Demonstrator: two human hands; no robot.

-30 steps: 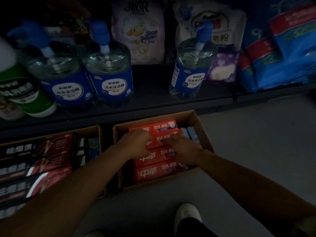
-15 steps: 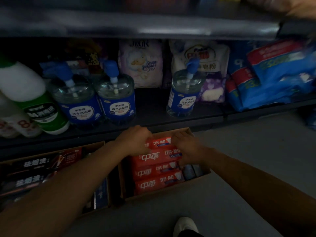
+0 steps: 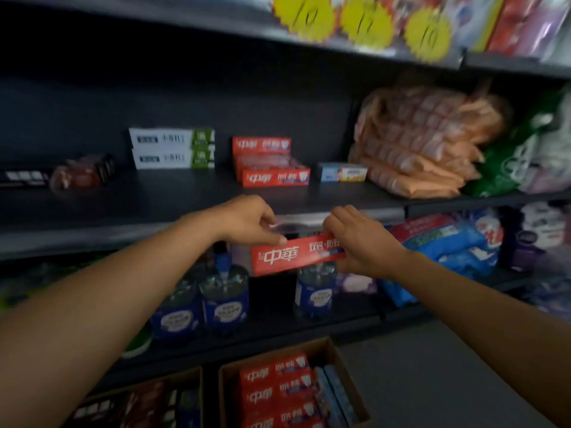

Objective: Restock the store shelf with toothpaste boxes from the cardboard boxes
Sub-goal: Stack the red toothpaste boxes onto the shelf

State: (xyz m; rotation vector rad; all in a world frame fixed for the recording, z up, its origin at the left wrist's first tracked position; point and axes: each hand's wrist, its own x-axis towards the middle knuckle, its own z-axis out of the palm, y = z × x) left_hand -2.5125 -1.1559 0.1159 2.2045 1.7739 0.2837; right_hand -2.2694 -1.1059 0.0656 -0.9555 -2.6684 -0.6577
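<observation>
Head view: both hands, left hand (image 3: 247,222) and right hand (image 3: 361,239), grip one red toothpaste box (image 3: 293,257) above cardboard box (image 3: 349,384) holding more

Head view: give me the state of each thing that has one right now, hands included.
Left hand: pinches the held box's left end.
Right hand: grips its right end.
Red toothpaste box: held in the air, level, below the shelf edge.
Red boxes on the shelf: stacked, lying flat.
Green-and-white boxes: two, stacked.
Cardboard box: open, red boxes inside.
</observation>
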